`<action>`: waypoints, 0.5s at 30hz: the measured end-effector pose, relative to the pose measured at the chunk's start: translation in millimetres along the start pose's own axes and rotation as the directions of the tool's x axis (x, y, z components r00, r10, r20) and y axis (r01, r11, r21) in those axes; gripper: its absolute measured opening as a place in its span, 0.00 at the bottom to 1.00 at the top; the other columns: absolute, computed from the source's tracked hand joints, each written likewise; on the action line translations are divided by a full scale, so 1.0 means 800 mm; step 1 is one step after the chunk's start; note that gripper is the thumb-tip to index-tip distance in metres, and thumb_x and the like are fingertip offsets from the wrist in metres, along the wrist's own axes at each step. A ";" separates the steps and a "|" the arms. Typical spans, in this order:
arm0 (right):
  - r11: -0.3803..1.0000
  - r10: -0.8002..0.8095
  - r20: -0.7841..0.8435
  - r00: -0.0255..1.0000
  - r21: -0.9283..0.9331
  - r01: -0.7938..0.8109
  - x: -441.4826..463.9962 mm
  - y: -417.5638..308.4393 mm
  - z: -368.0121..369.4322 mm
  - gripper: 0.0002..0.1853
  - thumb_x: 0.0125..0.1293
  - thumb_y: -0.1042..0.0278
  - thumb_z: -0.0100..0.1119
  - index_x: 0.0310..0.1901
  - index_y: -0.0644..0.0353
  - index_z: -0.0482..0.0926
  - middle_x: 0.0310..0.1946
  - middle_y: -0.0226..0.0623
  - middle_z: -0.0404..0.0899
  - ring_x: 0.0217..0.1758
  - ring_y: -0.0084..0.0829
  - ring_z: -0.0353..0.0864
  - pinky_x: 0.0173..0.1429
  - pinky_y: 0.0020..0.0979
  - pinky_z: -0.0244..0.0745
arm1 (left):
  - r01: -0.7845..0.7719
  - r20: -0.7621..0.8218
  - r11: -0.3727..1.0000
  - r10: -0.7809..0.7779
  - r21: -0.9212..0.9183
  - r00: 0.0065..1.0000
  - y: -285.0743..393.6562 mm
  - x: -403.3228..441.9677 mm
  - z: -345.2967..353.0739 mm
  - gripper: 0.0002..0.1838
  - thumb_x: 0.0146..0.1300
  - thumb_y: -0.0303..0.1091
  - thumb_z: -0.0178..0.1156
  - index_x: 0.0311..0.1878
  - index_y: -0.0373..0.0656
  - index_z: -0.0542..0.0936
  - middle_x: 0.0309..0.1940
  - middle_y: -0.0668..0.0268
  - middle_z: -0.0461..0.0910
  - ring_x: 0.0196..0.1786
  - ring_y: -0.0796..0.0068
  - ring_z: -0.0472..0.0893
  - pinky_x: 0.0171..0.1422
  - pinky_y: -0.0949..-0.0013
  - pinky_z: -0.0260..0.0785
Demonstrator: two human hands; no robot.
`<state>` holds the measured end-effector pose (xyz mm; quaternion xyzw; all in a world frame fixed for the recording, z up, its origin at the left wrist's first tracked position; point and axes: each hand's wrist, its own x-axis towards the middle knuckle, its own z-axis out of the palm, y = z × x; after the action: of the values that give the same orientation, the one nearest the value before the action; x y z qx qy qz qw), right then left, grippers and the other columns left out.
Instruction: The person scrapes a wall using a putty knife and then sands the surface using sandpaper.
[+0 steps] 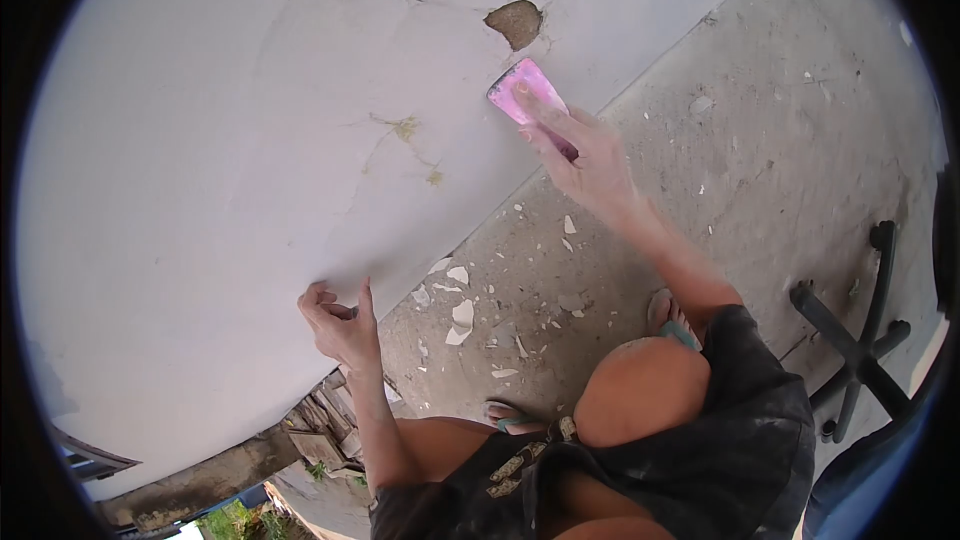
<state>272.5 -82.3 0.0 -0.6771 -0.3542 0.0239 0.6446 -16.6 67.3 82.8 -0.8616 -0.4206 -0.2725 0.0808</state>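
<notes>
Seen from above, with clock directions from the middle of the view, the person's right hand (pixel 598 168), dusted white, was at 2 o'clock, gripping one pink tool (pixel 533 76) between thumb and fingers. The left hand (pixel 345 337), one of two in view, was at 8 o'clock, holding nothing visible, its fingers curled and thumb apart; whether it touched the wall (pixel 200 190) could not be told. The tool, near 12 o'clock over the wall, was small, flat and four-sided, bright pink smeared with white, with a dark edge towards 10 o'clock. Just beyond it at 12 was one brown hole (pixel 516 24); two yellowish marks (pixel 403 128) showed at 11. Farther out, many white flakes (pixel 462 317) littered the grey floor (pixel 640 270) around 6 o'clock. Two sandalled feet (pixel 513 420) rested at 4 and 6, and one black chair base (pixel 858 358) stood between 3 and 4.
</notes>
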 end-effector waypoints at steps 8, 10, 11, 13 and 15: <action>0.991 -0.129 -0.043 0.991 0.020 0.130 0.026 -0.022 0.008 0.21 0.64 0.68 0.63 0.59 0.44 0.79 0.25 0.39 0.75 0.21 0.28 0.72 0.26 0.30 0.68 | -0.070 -0.096 0.994 0.079 0.087 0.992 -0.019 0.004 0.020 0.27 0.48 0.40 0.77 0.46 0.44 0.73 0.30 0.69 0.72 0.18 0.81 0.69 0.24 0.75 0.64; 0.956 -0.274 -0.143 0.951 0.072 0.286 0.055 -0.035 0.009 0.23 0.62 0.72 0.64 0.60 0.47 0.78 0.26 0.36 0.75 0.21 0.21 0.68 0.26 0.25 0.66 | -0.082 -0.104 0.991 0.094 0.106 0.990 -0.019 0.003 0.013 0.27 0.48 0.41 0.77 0.46 0.44 0.73 0.29 0.70 0.72 0.18 0.81 0.68 0.24 0.75 0.65; 0.968 -0.233 -0.113 0.966 0.064 0.241 0.052 -0.032 0.009 0.23 0.62 0.72 0.64 0.60 0.47 0.78 0.25 0.36 0.75 0.21 0.21 0.68 0.26 0.25 0.66 | -0.091 -0.122 0.990 0.104 0.106 0.987 -0.021 0.004 0.013 0.27 0.47 0.41 0.78 0.45 0.44 0.73 0.28 0.70 0.72 0.18 0.81 0.68 0.25 0.75 0.65; 0.990 -0.134 -0.043 0.990 0.037 0.136 0.043 -0.047 -0.001 0.23 0.62 0.72 0.64 0.60 0.48 0.78 0.25 0.35 0.75 0.21 0.21 0.68 0.26 0.25 0.66 | -0.079 -0.150 0.994 0.089 0.072 0.985 -0.023 0.007 0.012 0.27 0.47 0.41 0.78 0.45 0.44 0.73 0.26 0.70 0.72 0.18 0.81 0.68 0.25 0.75 0.64; 0.989 -0.140 -0.052 0.989 0.036 0.142 0.051 -0.041 0.002 0.23 0.63 0.72 0.63 0.61 0.48 0.77 0.25 0.35 0.75 0.21 0.20 0.68 0.26 0.25 0.66 | -0.056 -0.140 0.998 0.056 0.009 0.989 -0.025 0.006 0.015 0.27 0.46 0.41 0.78 0.44 0.44 0.74 0.25 0.71 0.72 0.18 0.82 0.69 0.24 0.75 0.64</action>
<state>287.6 -62.3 46.3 -0.6377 -0.3846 -0.0316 0.6666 -24.7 87.2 73.6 -0.8515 -0.3903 -0.3290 0.1201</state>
